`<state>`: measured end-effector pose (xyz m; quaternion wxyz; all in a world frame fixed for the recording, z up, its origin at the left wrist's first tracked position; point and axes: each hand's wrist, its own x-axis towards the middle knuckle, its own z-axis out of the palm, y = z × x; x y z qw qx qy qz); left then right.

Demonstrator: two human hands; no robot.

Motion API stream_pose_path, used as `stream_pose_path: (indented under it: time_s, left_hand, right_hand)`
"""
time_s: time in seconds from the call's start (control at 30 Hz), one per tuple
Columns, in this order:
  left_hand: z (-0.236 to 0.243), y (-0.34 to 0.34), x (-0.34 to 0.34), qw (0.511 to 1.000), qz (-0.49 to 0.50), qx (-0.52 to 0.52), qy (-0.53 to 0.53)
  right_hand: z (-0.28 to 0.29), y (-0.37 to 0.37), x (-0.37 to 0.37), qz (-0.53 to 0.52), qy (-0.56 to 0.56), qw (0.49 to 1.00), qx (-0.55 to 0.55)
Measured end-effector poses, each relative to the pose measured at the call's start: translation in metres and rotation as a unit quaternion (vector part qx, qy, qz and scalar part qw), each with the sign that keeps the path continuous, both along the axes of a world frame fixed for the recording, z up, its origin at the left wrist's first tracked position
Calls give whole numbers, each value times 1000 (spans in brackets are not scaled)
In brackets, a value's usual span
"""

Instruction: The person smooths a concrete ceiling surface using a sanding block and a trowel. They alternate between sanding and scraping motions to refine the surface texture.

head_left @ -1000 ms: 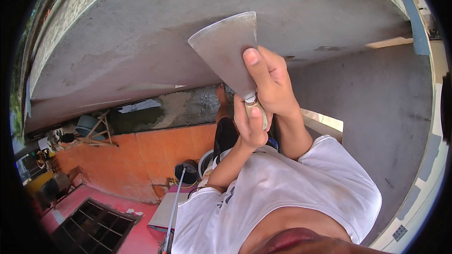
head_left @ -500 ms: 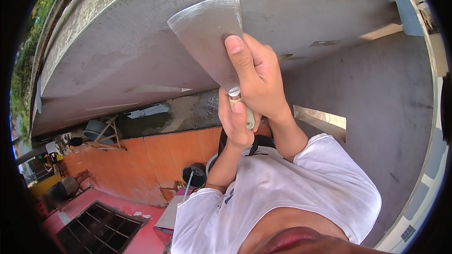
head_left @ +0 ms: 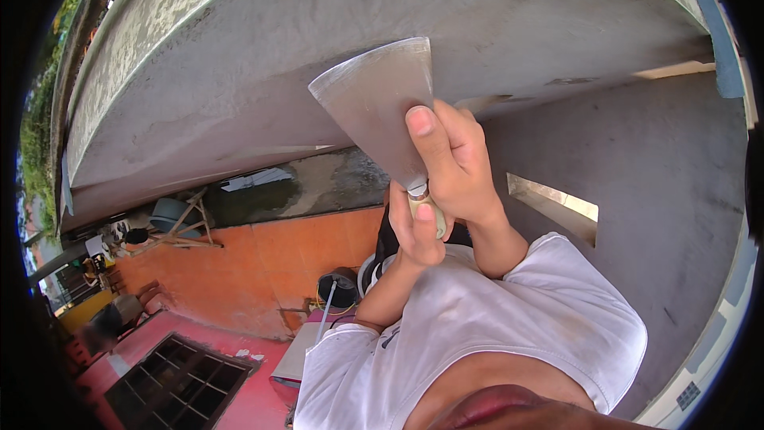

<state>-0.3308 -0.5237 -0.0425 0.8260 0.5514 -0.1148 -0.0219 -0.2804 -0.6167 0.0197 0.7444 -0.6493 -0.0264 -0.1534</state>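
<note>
A scraper with a wide, flared metal blade [head_left: 378, 99] is held in front of my chest, blade pointing up and away toward the grey wall [head_left: 199, 103]. My left hand [head_left: 418, 231] is wrapped round its pale handle [head_left: 440, 225], thumb lying along it. Higher up, my right hand [head_left: 461, 163] grips the lower right edge of the blade, its thumb pressed flat on the near face. The fingers behind the blade are hidden. Whether the blade's far edge touches the wall cannot be told.
A second grey wall with a slot opening [head_left: 553, 205] stands at my right. On the left are an orange tiled floor [head_left: 310, 243], a dark bucket [head_left: 338, 287], a wooden stand [head_left: 187, 227] and a barred window [head_left: 177, 382] in a pink wall.
The scraper and both hands have come lower and slightly right in the picture, nearer my chest. The surroundings have shifted a little too. Both grips look the same.
</note>
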Motion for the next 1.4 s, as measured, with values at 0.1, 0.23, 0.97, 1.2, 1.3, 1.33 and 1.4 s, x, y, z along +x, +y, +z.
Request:
stream_pose_path:
  time_s: [0.1,0.23,0.97,1.2,1.3,1.33,1.4]
  left_hand:
    - [-5,1,-3,1000,-9,-18,4]
    - [-12,-1,-8,1000,1,-13,19]
    - [-2,16,-5,999,-3,14,47]
    - [11,18,1,999,-25,25,36]
    - [23,19,1,996,-21,62,66]
    - [20,18,1,996,-25,60,60]
    - [16,17,3,996,-35,60,56]
  right_hand:
    - [-4,-3,-1,15,1,1000,-2]
    - [-4,-4,1,35,7,998,42]
    - [-4,9,2,12,5,999,49]
    - [4,5,6,24,5,998,60]
    - [15,7,4,20,9,996,86]
    - [18,7,5,20,6,995,99]
    - [5,10,5,-2,8,997,81]
